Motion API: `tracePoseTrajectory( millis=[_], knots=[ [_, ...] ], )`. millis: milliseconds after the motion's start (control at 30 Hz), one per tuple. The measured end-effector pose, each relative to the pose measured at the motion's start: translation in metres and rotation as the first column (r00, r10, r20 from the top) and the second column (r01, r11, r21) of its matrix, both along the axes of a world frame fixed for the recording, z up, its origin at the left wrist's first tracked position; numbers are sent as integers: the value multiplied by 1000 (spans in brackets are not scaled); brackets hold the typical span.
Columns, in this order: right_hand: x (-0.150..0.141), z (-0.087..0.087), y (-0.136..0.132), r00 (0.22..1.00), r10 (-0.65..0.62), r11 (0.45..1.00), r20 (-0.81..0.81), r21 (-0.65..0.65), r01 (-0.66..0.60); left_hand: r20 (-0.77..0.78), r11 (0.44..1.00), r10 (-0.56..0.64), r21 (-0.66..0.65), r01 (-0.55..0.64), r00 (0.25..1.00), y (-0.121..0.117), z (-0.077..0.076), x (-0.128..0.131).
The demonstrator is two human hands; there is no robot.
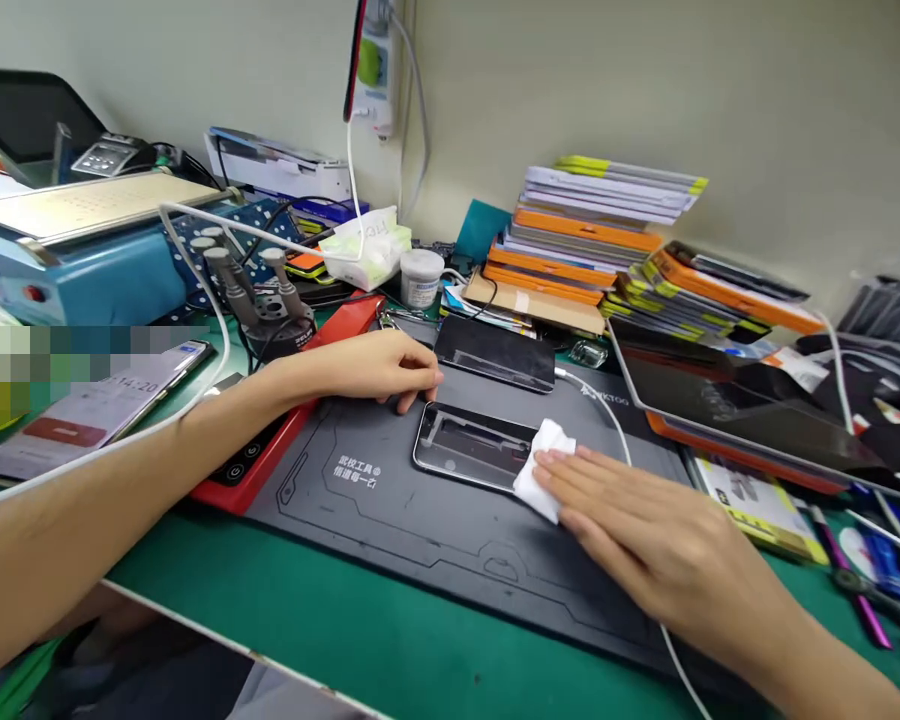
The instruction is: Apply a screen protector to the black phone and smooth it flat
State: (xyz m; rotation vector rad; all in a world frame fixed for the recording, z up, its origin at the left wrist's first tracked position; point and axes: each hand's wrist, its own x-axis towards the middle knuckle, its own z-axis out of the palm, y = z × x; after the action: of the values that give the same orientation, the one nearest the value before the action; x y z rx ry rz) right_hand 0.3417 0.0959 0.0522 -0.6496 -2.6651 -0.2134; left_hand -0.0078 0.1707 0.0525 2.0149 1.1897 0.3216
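Note:
A black smartphone (474, 447) lies face up on the dark grey work mat (435, 545), light reflecting off its screen. My right hand (645, 520) presses a folded white wipe (546, 470) onto the phone's right end, fingers stretched together over it. My left hand (394, 367) rests beside the phone's upper left corner, fingers curled in, with nothing visible in them. Whether it touches the phone's edge I cannot tell. Just behind lies a second dark phone (495, 352), with a white cable (604, 400) plugged into its right end.
A red device (229, 490) borders the mat on the left, near a lit phone (97, 410) and a tool holder (270, 320). Stacked boxes (570, 250) and a white tub (421, 277) stand behind. A tablet (735, 400) and a purple pen-like tool (855, 580) lie right.

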Motion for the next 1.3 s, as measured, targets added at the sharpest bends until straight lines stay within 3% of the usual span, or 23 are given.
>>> tracePoseTrajectory(
  millis=[200,333,533,667,867,1133,1300],
  knots=[
    [-9,-7,25,999,-28,999,-20,45,29,-53,999,-10,38,12,999,-1,2,1],
    [-3,-8,22,1000,16,997,-20,70,-15,-65,993,-40,111,47,997,-1,-1,1],
    [5,8,-2,998,65,998,21,-7,-65,-22,1000,-16,-19,15,1000,-1,1,1],
    [3,9,-2,997,76,997,0,-28,-76,-10,998,17,-67,-18,1000,0,2,1],
    [2,-2,13,1000,-2,1000,-25,-29,1,-27,997,18,-76,-20,999,2,-1,2],
    [-1,0,-28,993,-69,996,92,57,64,21,999,1,-38,0,1000,6,-6,1],
    [-18,-4,-15,977,-173,985,122,38,170,30,999,-8,-44,9,1000,6,-6,0]
  ],
)
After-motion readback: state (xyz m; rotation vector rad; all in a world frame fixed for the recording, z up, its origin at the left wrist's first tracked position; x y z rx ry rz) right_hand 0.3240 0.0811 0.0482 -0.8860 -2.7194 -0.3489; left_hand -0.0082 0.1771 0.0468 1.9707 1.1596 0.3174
